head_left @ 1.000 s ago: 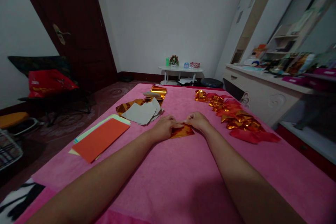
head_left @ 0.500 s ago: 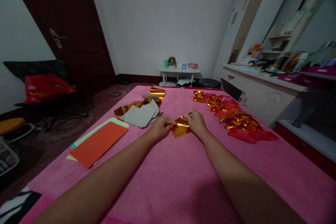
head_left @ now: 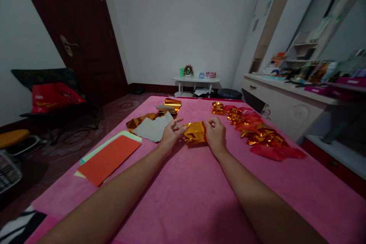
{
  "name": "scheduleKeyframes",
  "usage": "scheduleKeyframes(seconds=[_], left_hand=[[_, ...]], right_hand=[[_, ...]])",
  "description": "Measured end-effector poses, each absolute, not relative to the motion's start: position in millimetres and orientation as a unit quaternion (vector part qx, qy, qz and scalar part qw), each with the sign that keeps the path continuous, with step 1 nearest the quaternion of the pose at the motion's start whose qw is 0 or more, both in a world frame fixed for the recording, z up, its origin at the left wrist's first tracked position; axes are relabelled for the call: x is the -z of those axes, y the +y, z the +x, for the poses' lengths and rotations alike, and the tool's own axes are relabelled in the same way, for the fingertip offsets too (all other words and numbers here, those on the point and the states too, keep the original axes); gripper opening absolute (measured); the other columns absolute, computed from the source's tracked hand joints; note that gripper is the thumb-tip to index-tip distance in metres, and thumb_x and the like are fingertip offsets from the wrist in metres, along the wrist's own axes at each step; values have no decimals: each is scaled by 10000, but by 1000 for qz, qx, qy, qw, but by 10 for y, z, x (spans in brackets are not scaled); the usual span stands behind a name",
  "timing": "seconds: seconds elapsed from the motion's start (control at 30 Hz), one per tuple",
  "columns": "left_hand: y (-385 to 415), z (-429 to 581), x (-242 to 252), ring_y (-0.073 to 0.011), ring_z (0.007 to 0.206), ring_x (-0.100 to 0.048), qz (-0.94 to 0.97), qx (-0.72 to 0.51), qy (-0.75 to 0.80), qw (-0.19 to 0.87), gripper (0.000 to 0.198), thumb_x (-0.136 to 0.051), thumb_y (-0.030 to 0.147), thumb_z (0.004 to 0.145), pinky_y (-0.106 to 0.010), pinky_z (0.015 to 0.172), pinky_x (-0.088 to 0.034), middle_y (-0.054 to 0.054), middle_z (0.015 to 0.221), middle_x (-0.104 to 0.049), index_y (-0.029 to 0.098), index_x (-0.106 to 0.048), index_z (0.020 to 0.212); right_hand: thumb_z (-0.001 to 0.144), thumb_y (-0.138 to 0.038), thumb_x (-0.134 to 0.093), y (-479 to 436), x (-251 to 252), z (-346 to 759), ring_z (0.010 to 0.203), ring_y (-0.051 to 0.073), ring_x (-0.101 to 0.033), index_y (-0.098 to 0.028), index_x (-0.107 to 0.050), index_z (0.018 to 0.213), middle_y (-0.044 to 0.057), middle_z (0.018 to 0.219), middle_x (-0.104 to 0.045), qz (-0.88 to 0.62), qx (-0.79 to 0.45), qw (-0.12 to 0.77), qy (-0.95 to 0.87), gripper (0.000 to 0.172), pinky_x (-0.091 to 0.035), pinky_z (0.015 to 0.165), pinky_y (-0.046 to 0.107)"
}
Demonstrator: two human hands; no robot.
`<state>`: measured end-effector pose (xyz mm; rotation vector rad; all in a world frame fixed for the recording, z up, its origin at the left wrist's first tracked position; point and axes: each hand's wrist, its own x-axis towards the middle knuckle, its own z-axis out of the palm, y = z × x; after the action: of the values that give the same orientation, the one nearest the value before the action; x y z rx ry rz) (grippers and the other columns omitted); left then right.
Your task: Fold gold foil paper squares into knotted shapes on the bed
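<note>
A crumpled gold foil piece with a red edge is held just above the pink cloth between both hands. My left hand pinches its left end with thumb and forefinger, the other fingers fanned out. My right hand grips its right end with curled fingers. Both forearms stretch out over the cloth toward the foil.
A row of folded gold and red foil pieces runs along the right. Grey-white sheets and gold foil lie at the back left, orange and pale paper sheets nearer left. A white dresser stands right, a small white table behind.
The gold foil lay flat under both hands a second ago. Both hands have lifted it off the cloth and bunched it into a puffed shape between them.
</note>
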<state>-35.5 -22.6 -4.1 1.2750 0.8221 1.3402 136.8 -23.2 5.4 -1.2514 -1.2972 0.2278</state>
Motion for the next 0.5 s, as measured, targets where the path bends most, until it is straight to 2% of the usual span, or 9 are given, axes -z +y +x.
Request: scheduleKeyframes(seconds=[0.07, 0.13, 0.27, 0.5], left_hand=[[-280, -313, 11, -76, 571, -551, 544, -532, 339, 553, 565, -707, 444, 681, -171, 490, -417, -4, 748, -620, 158, -561, 1146], [-341, -263, -13, -86, 596, -564, 565, -496, 347, 561, 491, -695, 464, 687, -171, 490, -412, -33, 778, -643, 129, -623, 1039], [-439, -172, -22, -56, 450, -476, 587, -470, 404, 520, 387, -685, 476, 687, -170, 435, -347, -6, 573, -598, 94, -650, 745], [-450, -151, -10, -70, 401, -466, 588, -485, 428, 485, 362, -667, 457, 699, -184, 426, -340, 8, 481, -558, 110, -600, 619]], right_hand=[[782, -300, -513, -251, -68, 1350, 537, 113, -497, -215, -424, 674, -46, 578, -482, -543, -83, 628, -551, 164, -384, 538, 210], [791, -302, -517, -265, -78, 1338, 548, 116, -513, -215, -430, 689, -40, 591, -495, -542, -68, 638, -543, 159, -394, 547, 213], [792, -289, -527, -276, -85, 1321, 556, 121, -519, -212, -439, 698, -34, 595, -505, -537, -50, 655, -529, 150, -406, 549, 214], [792, -302, -536, -282, -98, 1297, 543, 112, -504, -206, -444, 693, -41, 595, -484, -520, -76, 675, -518, 166, -406, 539, 213]])
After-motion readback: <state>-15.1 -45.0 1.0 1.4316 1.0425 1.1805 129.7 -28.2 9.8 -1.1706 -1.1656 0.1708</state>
